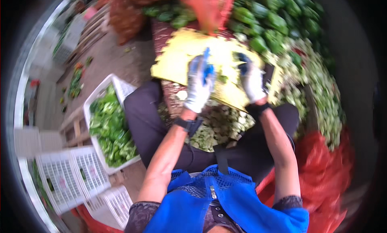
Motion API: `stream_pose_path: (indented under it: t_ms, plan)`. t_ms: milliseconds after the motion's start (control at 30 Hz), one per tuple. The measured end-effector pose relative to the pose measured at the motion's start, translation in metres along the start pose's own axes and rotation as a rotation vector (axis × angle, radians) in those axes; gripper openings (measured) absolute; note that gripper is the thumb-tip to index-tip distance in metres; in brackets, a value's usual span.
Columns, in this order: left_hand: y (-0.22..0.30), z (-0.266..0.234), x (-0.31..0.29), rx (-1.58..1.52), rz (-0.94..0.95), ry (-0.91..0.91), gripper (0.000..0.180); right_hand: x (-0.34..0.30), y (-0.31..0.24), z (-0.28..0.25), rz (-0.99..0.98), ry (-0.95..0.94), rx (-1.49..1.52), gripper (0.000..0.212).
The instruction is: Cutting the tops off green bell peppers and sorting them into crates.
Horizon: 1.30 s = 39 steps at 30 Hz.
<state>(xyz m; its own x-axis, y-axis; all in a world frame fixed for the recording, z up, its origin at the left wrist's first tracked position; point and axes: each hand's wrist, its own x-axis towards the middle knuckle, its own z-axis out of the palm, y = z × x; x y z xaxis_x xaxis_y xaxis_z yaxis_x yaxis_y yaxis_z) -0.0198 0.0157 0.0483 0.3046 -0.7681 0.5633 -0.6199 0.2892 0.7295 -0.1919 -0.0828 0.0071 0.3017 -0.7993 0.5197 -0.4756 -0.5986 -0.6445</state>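
Note:
My left hand (pixel 198 84), in a white glove with a blue palm, is over the yellow foam mat (pixel 173 51) with its fingers stretched out and the palm turned inward. My right hand (pixel 251 80), gloved alike, is at the mat's right part with its fingers curled in. Blur hides what those fingers hold, if anything. Beside its outer edge is a dark flat thing (pixel 268 75) whose kind I cannot make out. A small green scrap (pixel 223 78) lies on the mat between the hands.
Green peppers (pixel 276 25) are heaped at the far right, above pale green cut pieces (pixel 322 100). More pale pieces (pixel 225 124) lie between my legs. To the left, a white crate (pixel 96 130) holds green peppers. Red mesh sacks (pixel 318 176) lie at the near right.

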Motion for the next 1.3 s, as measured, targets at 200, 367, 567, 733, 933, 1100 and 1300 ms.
stream_pose_path:
  t_ms: [200,367,567,733,933,1100,1300]
  plan:
    - [-0.060,0.023,-0.028,0.434,0.088,-0.494,0.053,0.006,0.003,0.009,0.032,-0.107,0.250,0.041]
    - [-0.036,-0.075,0.025,0.280,-0.130,-0.113,0.056,0.001,0.014,-0.004,0.118,-0.158,0.406,0.039]
    - [-0.128,-0.266,0.035,0.729,-0.418,0.114,0.044,0.014,0.021,-0.036,0.071,-0.158,0.147,0.037]
    - [-0.181,-0.362,0.014,0.696,-0.425,0.340,0.066,0.070,0.027,-0.041,0.255,0.012,0.154,0.031]
    - [-0.060,-0.222,0.060,-0.151,-0.515,0.155,0.047,0.127,0.133,-0.072,0.211,0.111,-0.424,0.054]
    - [-0.071,-0.075,0.018,-0.962,-0.731,-0.067,0.042,0.112,0.243,-0.075,0.352,-0.169,-0.571,0.083]
    - [-0.072,-0.019,-0.030,-0.399,-0.579,-0.354,0.045,0.120,0.300,-0.037,0.235,0.047,-0.313,0.073]
